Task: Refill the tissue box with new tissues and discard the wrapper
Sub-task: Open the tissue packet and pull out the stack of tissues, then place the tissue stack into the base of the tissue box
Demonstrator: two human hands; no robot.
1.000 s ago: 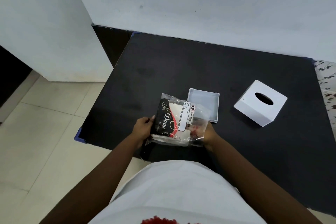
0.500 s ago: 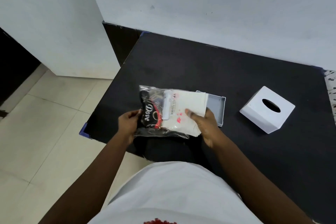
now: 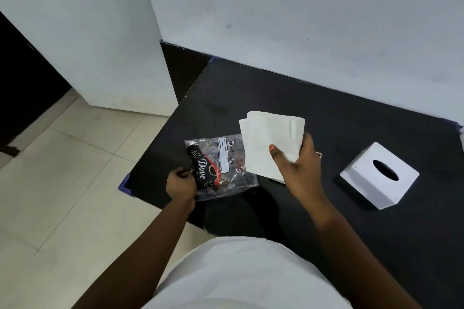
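- Right hand (image 3: 300, 170) grips tissue stack (image 3: 270, 143), clear of wrapper (image 3: 221, 165).
- Left hand (image 3: 180, 184) pinches wrapper's left edge.
- Box cover (image 3: 379, 178) far right on table (image 3: 351, 118).

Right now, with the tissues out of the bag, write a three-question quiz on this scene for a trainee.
1. True or false: the tissue stack is still inside the wrapper.
2. Which hand grips the wrapper? A) left hand B) right hand C) neither
3. Fill in: the white tissue box cover rests on the black table, with its oval ____ facing up.

Key:
1. False; the right hand holds the stack clear of the wrapper.
2. A; the left hand pinches the wrapper's edge at the table's near corner.
3. Opening; the slot is on its top face.
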